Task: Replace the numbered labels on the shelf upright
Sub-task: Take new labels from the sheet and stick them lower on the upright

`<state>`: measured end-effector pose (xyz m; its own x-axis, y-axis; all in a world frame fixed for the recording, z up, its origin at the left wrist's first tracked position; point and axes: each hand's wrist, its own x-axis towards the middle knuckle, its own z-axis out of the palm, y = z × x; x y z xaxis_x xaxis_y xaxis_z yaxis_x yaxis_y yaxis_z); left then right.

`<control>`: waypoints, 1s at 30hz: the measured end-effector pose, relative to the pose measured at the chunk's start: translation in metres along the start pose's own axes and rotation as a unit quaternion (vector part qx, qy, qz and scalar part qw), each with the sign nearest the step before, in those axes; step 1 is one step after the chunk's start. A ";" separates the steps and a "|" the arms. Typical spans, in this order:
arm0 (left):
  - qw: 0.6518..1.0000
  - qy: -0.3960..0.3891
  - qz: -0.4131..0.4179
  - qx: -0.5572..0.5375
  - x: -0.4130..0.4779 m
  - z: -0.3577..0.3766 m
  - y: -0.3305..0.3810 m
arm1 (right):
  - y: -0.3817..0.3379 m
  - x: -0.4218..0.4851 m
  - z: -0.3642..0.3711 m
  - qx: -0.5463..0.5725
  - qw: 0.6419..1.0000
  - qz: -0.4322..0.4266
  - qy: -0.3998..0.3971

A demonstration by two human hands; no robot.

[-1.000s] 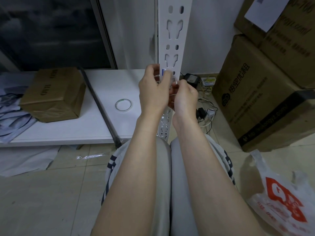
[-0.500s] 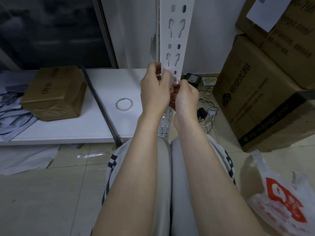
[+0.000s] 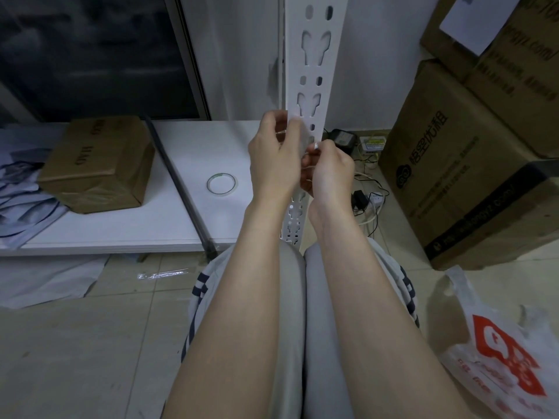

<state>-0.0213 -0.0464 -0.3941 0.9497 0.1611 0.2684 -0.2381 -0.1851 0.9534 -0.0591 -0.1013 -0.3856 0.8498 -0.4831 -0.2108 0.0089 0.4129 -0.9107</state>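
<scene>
The white slotted shelf upright (image 3: 313, 58) stands straight ahead and runs down between my knees. My left hand (image 3: 272, 155) grips its left edge at mid height, thumb lying on the face. My right hand (image 3: 331, 170) sits just below and to the right, its fingertips pinching a small white bit, apparently a label (image 3: 316, 145), against the upright. No number is readable, and my hands hide that stretch of the upright.
A tape roll (image 3: 221, 185), a brown box (image 3: 96, 164) and a black bar (image 3: 181, 189) lie on the low white board (image 3: 127, 234) at left. Large cartons (image 3: 469, 176) stack at right, with chargers and cables (image 3: 364, 199) beside them. A plastic bag (image 3: 502, 358) lies at lower right.
A blue-edged label that showed between my left fingers a second ago is now covered. Both hands stay at the same spot on the upright.
</scene>
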 end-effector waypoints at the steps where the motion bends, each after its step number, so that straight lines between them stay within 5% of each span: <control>1: 1.000 0.002 -0.001 0.000 0.001 0.000 0.000 | 0.000 0.000 0.000 0.002 1.000 0.000 0.000; 30: 0.992 -0.019 -0.070 -0.102 0.003 -0.005 0.008 | 0.002 0.002 0.000 -0.008 1.000 -0.001 0.001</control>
<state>-0.0212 -0.0425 -0.3846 0.9824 0.1335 0.1304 -0.1366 0.0380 0.9899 -0.0570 -0.1016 -0.3876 0.8487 -0.4858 -0.2091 0.0027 0.3993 -0.9168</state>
